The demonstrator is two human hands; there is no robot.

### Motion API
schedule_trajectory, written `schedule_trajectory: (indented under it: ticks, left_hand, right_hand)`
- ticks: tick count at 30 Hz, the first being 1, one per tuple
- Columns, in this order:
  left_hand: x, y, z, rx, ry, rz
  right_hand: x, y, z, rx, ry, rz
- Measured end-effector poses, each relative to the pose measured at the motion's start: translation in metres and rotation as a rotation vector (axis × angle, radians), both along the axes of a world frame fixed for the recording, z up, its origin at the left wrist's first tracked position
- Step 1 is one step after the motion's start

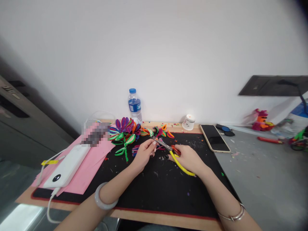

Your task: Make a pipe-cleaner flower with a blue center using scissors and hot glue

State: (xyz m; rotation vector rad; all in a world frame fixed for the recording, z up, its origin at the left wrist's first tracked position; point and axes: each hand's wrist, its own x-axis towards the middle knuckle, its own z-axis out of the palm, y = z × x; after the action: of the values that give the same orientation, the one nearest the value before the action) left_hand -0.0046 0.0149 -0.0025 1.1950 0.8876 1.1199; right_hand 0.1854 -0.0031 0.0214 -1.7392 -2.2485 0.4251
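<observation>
Your right grip is clamped on orange-handled scissors, blades toward ten o'clock; left grip, fingers curled beside the blades (closure: cannot tell).

The left forearm and right forearm angle inward, the left hand pinching thumb toward bent fingers, the right hand curled, its back facing up.
</observation>
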Motion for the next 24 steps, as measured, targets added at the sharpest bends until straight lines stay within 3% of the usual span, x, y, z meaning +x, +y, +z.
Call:
schedule_trajectory:
  ticks: [6, 13, 24]
  left_hand:
    - [-0.002, 0.001, -0.001, 0.004, 0.003, -0.014]
    - [-0.007, 0.003, 0.002, -0.075, -0.064, -0.132]
    - [-0.031, 0.008, 0.010, -0.315, -0.352, -0.612]
  right_hand:
    - [-0.001, 0.001, 0.001, 0.054, -0.009, -0.014]
    - [0.002, 0.001, 0.002, 0.077, 0.005, 0.009]
    - [0.006, 0.002, 0.004, 0.138, 0.031, 0.197]
